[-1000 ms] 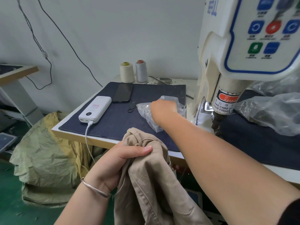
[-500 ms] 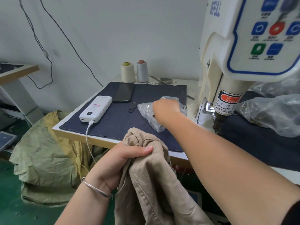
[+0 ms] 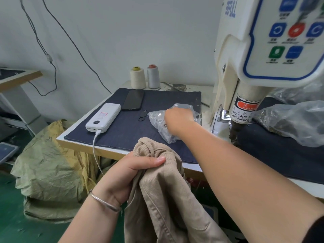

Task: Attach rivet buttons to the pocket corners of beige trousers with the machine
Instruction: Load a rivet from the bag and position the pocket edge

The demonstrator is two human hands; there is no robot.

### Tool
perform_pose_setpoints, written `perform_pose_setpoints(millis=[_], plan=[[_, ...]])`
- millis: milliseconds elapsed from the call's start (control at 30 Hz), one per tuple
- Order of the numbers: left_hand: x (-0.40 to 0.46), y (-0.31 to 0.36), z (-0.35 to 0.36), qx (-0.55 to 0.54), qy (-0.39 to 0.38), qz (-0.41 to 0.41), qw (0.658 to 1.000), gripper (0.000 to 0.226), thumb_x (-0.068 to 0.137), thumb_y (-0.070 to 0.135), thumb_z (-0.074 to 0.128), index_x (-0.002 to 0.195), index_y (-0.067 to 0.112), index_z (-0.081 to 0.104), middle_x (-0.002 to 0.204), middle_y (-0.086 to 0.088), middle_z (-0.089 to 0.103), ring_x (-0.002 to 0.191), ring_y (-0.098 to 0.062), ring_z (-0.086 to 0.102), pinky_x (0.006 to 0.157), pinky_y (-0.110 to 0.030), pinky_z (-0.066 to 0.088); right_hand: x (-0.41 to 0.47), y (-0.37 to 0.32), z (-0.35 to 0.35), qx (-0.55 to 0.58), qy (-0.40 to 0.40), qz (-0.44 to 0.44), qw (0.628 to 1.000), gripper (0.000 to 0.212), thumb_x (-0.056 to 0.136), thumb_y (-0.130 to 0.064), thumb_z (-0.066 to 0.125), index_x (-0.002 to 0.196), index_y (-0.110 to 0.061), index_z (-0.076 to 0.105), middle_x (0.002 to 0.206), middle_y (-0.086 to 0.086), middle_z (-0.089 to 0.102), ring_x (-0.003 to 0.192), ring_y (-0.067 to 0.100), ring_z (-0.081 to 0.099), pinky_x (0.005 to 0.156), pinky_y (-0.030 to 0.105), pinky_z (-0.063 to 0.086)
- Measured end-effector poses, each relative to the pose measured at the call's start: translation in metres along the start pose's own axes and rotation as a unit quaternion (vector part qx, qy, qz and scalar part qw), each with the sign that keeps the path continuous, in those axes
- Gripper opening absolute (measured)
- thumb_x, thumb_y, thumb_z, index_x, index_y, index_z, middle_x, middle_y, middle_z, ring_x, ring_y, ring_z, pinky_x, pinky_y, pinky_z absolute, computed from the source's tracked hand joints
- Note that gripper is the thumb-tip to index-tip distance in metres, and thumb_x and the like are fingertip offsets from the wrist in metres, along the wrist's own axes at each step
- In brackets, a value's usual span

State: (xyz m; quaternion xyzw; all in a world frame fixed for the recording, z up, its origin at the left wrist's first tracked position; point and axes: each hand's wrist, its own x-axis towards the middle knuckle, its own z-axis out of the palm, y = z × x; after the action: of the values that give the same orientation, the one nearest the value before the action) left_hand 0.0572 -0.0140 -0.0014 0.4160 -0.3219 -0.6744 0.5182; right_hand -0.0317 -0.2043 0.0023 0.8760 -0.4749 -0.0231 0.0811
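**Desk:** What have you got in each hand?

**Me:** My left hand (image 3: 126, 174) is bunched tight round a fold of the beige trousers (image 3: 163, 193), thumb pressed across the top of the cloth. They hang down in front of the tabletop (image 3: 98, 150), at its near edge, not yet under the machine (image 3: 254, 55).

**Desk:** And the right?

**Me:** My right hand (image 3: 178, 118) is stretched out over the clear plastic bag (image 3: 159, 122) of small shiny rivet buttons, which lies on the dark blue cloth (image 3: 126, 130) just left of the machine's base. I see only the back of that hand, blurred; the fingers are hidden, so I cannot tell whether they are pinching a button or loose.

**Desk:** What else is on that side?

**Me:** A white power bank (image 3: 103, 117) with a white cable (image 3: 95, 146) plugged in and trailing over the edge, a black phone (image 3: 133, 99) just beyond it, and a small black ring-handled tool (image 3: 142, 116) between the phone and the bag. Two thread cones (image 3: 137, 78) stand at the back by the wall. Right of the machine lies another crumpled plastic bag (image 3: 294, 121). A green woven sack (image 3: 50, 172) sits on the floor to the left.
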Motion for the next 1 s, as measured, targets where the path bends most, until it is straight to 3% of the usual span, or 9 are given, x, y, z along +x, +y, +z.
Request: perform_pose_setpoints(millis=[100, 333, 500, 633, 700, 800, 1000], plan=[[-0.001, 0.000, 0.000, -0.004, -0.002, -0.002, 1.000, 0.030, 0.073, 0.005, 0.071, 0.101, -0.003, 0.075, 0.099, -0.024, 0.072, 0.087, -0.029, 0.073, 0.076, -0.036, 0.060, 0.000, 0.001, -0.002, -0.001, -0.006, -0.002, 1.000, 0.028, 0.086, 0.001, 0.050, 0.070, -0.017, 0.034, 0.066, -0.002, 0.039, 0.053, 0.014, 0.035, 0.047, 0.026, 0.027], [-0.001, -0.001, 0.000, -0.005, 0.000, -0.003, 1.000, 0.032, 0.072, 0.005, 0.072, 0.102, -0.004, 0.074, 0.100, -0.024, 0.071, 0.088, -0.030, 0.072, 0.079, -0.037, 0.060, -0.003, 0.002, -0.001, -0.006, -0.021, -0.008, 1.000, 0.031, 0.088, 0.002, 0.049, 0.065, -0.015, 0.036, 0.066, -0.003, 0.040, 0.054, 0.013, 0.036, 0.046, 0.025, 0.025], [-0.002, -0.002, 0.000, -0.008, 0.001, -0.006, 1.000, 0.031, 0.073, 0.004, 0.071, 0.103, -0.004, 0.074, 0.100, -0.024, 0.072, 0.087, -0.031, 0.072, 0.078, -0.037, 0.060, -0.002, 0.003, 0.000, 0.004, -0.023, -0.004, 1.000, 0.027, 0.089, 0.002, 0.049, 0.069, -0.015, 0.040, 0.066, -0.002, 0.040, 0.055, 0.014, 0.038, 0.046, 0.025, 0.029], [-0.002, -0.002, -0.001, -0.006, 0.008, -0.004, 1.000, 0.032, 0.073, 0.004, 0.071, 0.104, -0.005, 0.074, 0.101, -0.025, 0.071, 0.089, -0.031, 0.072, 0.079, -0.037, 0.060, -0.003, 0.001, 0.000, 0.015, -0.019, -0.006, 1.000, 0.022, 0.089, 0.002, 0.049, 0.079, -0.017, 0.045, 0.065, -0.002, 0.038, 0.066, 0.020, 0.047, 0.057, 0.028, 0.039], [-0.002, -0.002, -0.002, -0.006, 0.008, -0.004, 1.000, 0.034, 0.072, 0.005, 0.071, 0.104, -0.005, 0.073, 0.103, -0.026, 0.070, 0.090, -0.031, 0.072, 0.080, -0.038, 0.060, -0.003, 0.002, -0.001, 0.016, -0.016, -0.009, 1.000, 0.022, 0.088, 0.002, 0.049, 0.080, -0.017, 0.045, 0.064, -0.002, 0.038, 0.057, 0.017, 0.042, 0.050, 0.026, 0.034], [-0.002, -0.002, -0.001, -0.007, 0.004, -0.004, 1.000, 0.032, 0.073, 0.005, 0.071, 0.104, -0.005, 0.074, 0.101, -0.025, 0.071, 0.089, -0.030, 0.072, 0.079, -0.037, 0.060, -0.004, 0.003, -0.004, 0.023, -0.013, -0.004, 1.000, 0.022, 0.087, 0.003, 0.049, 0.079, -0.016, 0.043, 0.063, -0.002, 0.038, 0.053, 0.015, 0.037, 0.045, 0.025, 0.027], [-0.003, -0.003, 0.001, -0.013, 0.002, -0.007, 1.000, 0.031, 0.074, 0.004, 0.071, 0.103, -0.004, 0.074, 0.101, -0.025, 0.071, 0.089, -0.031, 0.072, 0.077, -0.037, 0.060, -0.016, 0.002, -0.019, 0.088, 0.060, 0.067, 0.992, 0.030, 0.080, 0.007, 0.052, 0.064, -0.013, 0.037, 0.063, 0.000, 0.039, 0.057, 0.021, 0.044, 0.051, 0.027, 0.031]])
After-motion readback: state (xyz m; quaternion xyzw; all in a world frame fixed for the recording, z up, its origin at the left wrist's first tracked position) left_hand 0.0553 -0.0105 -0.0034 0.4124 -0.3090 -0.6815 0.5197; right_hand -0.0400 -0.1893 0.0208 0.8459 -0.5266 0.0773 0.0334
